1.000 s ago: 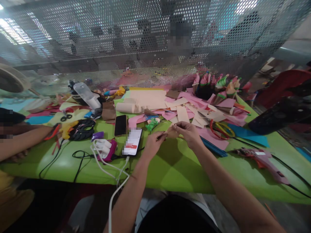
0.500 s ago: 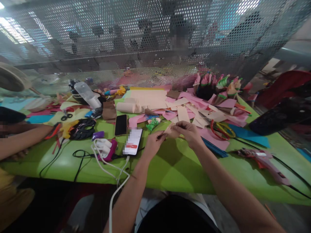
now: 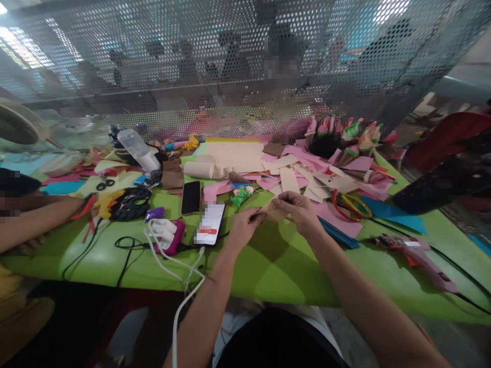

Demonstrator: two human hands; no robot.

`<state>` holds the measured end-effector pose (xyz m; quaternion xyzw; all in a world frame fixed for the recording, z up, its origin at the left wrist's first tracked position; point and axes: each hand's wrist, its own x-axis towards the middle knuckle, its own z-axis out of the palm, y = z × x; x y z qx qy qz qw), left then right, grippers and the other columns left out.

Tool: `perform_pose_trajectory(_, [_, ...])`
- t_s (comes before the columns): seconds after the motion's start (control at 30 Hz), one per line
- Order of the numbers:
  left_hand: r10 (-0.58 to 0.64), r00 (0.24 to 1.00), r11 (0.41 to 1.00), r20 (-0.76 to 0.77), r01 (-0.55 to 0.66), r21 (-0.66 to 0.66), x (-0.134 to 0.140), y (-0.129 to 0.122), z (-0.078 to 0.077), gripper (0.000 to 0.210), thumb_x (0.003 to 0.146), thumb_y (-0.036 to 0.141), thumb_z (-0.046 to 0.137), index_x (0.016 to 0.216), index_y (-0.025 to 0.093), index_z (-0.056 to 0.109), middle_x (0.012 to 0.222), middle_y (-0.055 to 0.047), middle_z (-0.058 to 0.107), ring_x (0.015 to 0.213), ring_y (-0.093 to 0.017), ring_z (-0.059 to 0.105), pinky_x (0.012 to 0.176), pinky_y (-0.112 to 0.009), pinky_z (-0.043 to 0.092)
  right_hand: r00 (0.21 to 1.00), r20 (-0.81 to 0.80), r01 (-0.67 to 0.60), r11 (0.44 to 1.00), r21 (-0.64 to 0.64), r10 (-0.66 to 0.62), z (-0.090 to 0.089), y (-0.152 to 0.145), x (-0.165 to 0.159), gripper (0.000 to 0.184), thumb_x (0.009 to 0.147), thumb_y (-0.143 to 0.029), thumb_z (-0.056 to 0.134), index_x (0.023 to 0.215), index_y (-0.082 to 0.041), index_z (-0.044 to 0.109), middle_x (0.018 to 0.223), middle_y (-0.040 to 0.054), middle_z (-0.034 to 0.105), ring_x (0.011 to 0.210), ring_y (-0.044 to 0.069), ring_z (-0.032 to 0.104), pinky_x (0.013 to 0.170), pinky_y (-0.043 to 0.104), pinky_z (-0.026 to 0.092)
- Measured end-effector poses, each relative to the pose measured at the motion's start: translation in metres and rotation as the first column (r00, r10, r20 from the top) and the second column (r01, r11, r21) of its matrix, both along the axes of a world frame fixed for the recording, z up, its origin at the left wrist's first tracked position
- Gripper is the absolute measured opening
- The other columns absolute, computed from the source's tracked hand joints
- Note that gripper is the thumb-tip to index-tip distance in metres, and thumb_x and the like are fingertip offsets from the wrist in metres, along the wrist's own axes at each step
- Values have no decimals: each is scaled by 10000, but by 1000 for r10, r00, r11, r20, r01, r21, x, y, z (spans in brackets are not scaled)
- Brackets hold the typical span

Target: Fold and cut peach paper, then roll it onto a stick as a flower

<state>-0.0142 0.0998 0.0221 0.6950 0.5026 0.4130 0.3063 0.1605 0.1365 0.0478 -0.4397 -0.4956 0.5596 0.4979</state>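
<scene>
A small piece of beige paper [image 3: 276, 213] is held up over the green table by both hands. My left hand [image 3: 247, 222] pinches its left end, fingers closed. At its upper right edge, my right hand [image 3: 297, 208] grips it between thumb and fingers. Just behind the hands lies a small green figure [image 3: 242, 194] on a thin stick. To the left rests a lit phone [image 3: 210, 223] with a white cable plugged in. Scissors with red and yellow handles [image 3: 347, 207] lie to the right on pink paper, near a blue flat strip [image 3: 337, 232].
A pink hot glue gun [image 3: 422, 258] lies on the right with its cord. Beige and pink scraps [image 3: 289, 179] cover the back, below a perforated metal screen [image 3: 230, 76]. A magenta power strip [image 3: 174, 237], a dark phone [image 3: 191, 198] and another person's arm [image 3: 46, 220] are on the left.
The beige paper has tilted slightly between my fingers and shows a flatter face. Both hands stay almost in the same place, and nothing else on the table has moved.
</scene>
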Motion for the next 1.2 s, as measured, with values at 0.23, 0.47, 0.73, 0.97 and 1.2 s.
perform_pose_trajectory(0.23, [-11, 999, 1000, -42, 11, -6, 0, -1, 2, 241, 928, 328, 560, 920, 165, 737, 753, -46, 705, 736, -185, 632, 696, -286, 489, 998, 63, 18, 999, 26, -20, -7, 3, 1, 443, 558, -586, 821, 625, -203, 610, 572, -15, 547, 540, 127, 450, 519, 271, 337])
perform_pose_trajectory(0.47, [2, 1000, 1000, -17, -2, -14, 0, 0, 0, 210, 916, 298, 582, 919, 157, 738, 762, -61, 715, 759, -210, 653, 727, -317, 507, 999, 41, 19, 999, 35, -21, -7, 3, 1, 400, 562, -551, 822, 652, -197, 658, 612, 4, 605, 574, 139, 492, 547, 278, 368])
perform_pose_trajectory(0.73, [10, 994, 998, 107, -3, -66, -1, 1, -4, 222, 885, 331, 607, 898, 159, 748, 745, -39, 710, 689, -181, 629, 647, -281, 493, 1000, -25, -6, 1000, -28, 6, -9, 3, 0, 399, 550, -530, 838, 703, -190, 696, 678, 20, 650, 621, 150, 534, 580, 278, 391])
perform_pose_trajectory(0.97, [122, 956, 987, 267, -89, -131, -3, 2, -1, 263, 853, 400, 622, 856, 167, 744, 691, -12, 680, 645, -160, 595, 626, -263, 466, 1000, 10, -13, 998, 55, 13, -6, 4, 3, 431, 663, -617, 750, 831, -222, 704, 765, 11, 633, 712, 155, 536, 623, 272, 414])
perform_pose_trajectory(1.2, [168, 935, 983, 312, -133, -129, -3, 1, 3, 268, 845, 413, 636, 789, 168, 730, 658, -8, 663, 642, -154, 580, 635, -257, 446, 999, 41, 18, 1000, 16, -19, -11, 2, -3, 460, 539, -589, 839, 637, -199, 616, 582, -37, 528, 570, 108, 436, 539, 255, 360])
